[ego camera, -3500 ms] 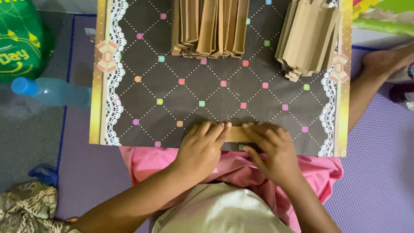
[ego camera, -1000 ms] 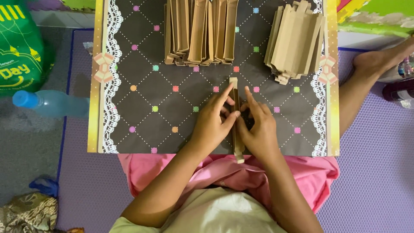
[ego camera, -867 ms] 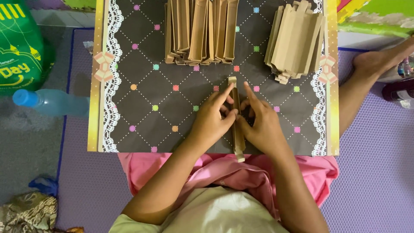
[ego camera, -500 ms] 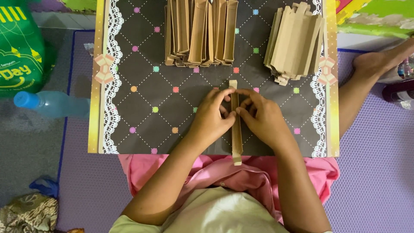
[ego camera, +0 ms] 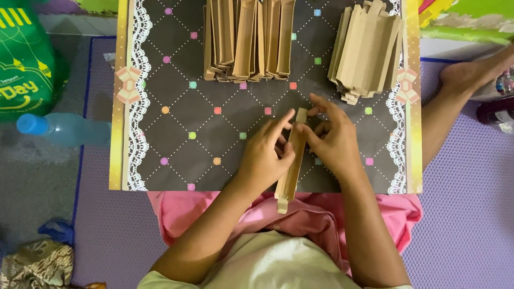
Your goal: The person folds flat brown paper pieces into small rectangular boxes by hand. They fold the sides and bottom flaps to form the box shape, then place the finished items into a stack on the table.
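Over dotted black board, left hand and right hand apparently pinch folded brown strip, fingers curled.

The left hand and right hand hide the middle of the folded brown strip, while the picture's top edge cuts off both brown stacks at the counter's far edge.

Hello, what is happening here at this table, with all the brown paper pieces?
A person sits on the floor at a low board with a dark dotted cover. Both hands hold one long, narrow strip of folded brown card, which points away from the body. The left hand grips it from one side, and the right hand pinches near its far end. Two stacks of similar pieces lie at the far edge: a wider stack and a slanted stack. A blue water bottle lies on the floor.
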